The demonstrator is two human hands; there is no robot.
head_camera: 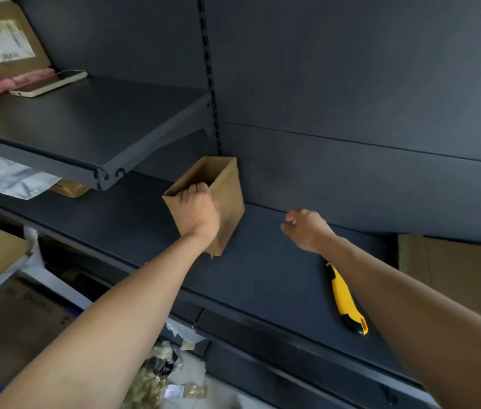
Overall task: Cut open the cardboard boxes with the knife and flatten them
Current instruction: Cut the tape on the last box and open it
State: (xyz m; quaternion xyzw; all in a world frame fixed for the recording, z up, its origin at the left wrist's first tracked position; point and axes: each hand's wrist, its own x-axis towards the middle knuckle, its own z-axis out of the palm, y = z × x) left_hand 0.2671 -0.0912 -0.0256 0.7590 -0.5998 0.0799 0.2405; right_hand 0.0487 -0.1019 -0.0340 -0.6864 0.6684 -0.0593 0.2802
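Head view: left hand (196, 212) grips box (228, 202) rim; right hand (307, 228) empty, loosely curled. Knife (344, 296) lies behind it, the nearer hand, lengthwise toward the person.

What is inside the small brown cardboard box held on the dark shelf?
The small brown cardboard box is open on top; the left hand hooks its fingers over the near rim. Only bare inner walls show. The box's floor is hidden by the hand and near wall.
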